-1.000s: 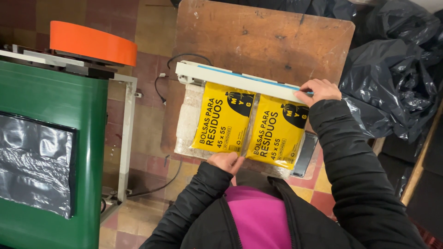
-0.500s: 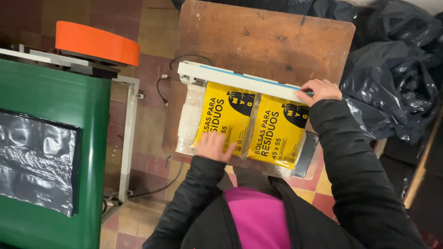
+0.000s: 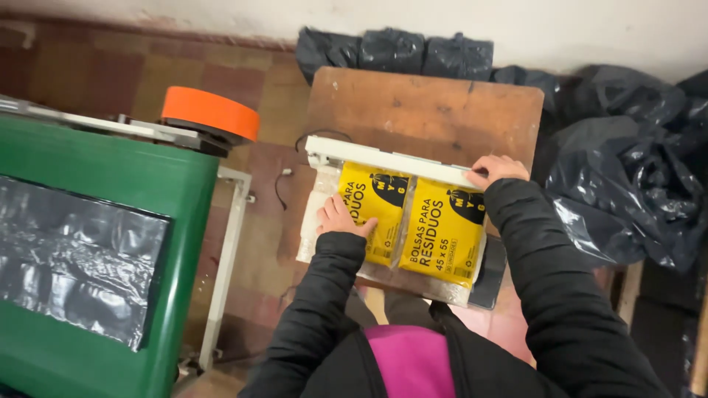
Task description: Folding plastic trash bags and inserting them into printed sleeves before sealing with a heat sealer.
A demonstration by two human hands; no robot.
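Note:
Two yellow printed packs [image 3: 431,225] in clear plastic wrap lie side by side under the white bar of a heat sealer [image 3: 383,156] on a small wooden table [image 3: 435,110]. My left hand [image 3: 341,218] lies flat on the left pack's near left edge, fingers spread. My right hand [image 3: 495,169] presses down on the right end of the sealer bar. Both arms wear black sleeves.
A green machine [image 3: 88,250] with an orange tape roll [image 3: 210,114] stands at the left on a metal frame. Black plastic bags [image 3: 627,184] are heaped at the right and behind the table. The sealer's cable [image 3: 284,188] hangs over the tiled floor.
My left hand has slid from the packs' near edge up onto the left pack's left side. My right hand stays on the sealer bar. The camera has tilted, showing more wall.

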